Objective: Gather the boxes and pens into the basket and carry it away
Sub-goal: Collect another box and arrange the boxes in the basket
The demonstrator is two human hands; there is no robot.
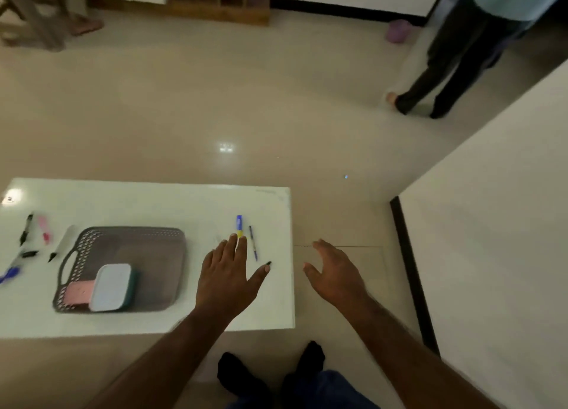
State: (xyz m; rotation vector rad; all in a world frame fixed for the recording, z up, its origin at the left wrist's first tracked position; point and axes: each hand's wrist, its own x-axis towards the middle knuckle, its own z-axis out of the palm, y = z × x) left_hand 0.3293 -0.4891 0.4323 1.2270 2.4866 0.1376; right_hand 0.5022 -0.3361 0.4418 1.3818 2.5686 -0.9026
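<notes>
A grey perforated basket (147,245) lies on the white table (153,199) and holds a white and teal box (112,286) and a pink box (78,292). My left hand (227,273), fingers spread and straight, hovers over the table right of the basket; its fingertips reach the lower end of a blue and yellow marker (239,224). A thin blue pen (253,242) lies just right of that marker. Several more pens lie left of the basket: a black pen (26,229), a pink one (44,233), a grey marker (61,244). My right hand (333,273) hangs open past the table's right edge.
A white wall with a dark skirting (412,273) runs close on the right. A person's legs (445,79) stand at the far right on the tiled floor. A wooden stool (33,18) and a low wooden shelf (215,9) stand at the back. My feet (270,375) are below the table edge.
</notes>
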